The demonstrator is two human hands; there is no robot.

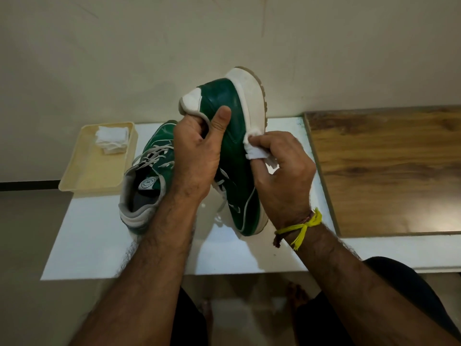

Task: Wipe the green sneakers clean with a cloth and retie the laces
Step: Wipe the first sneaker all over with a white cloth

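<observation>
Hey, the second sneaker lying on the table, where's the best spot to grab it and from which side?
Probably by the heel collar of the second sneaker, reaching in from the near side. Its opening faces the camera and the grey padded rim is exposed, so fingers can hook inside with the thumb outside. The laces look loose, so avoid them.

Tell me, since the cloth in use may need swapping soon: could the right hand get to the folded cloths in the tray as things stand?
Probably not directly. The right hand holds its cloth, and the cloths in the tray lie far left, beyond the held sneaker and left hand.
</observation>
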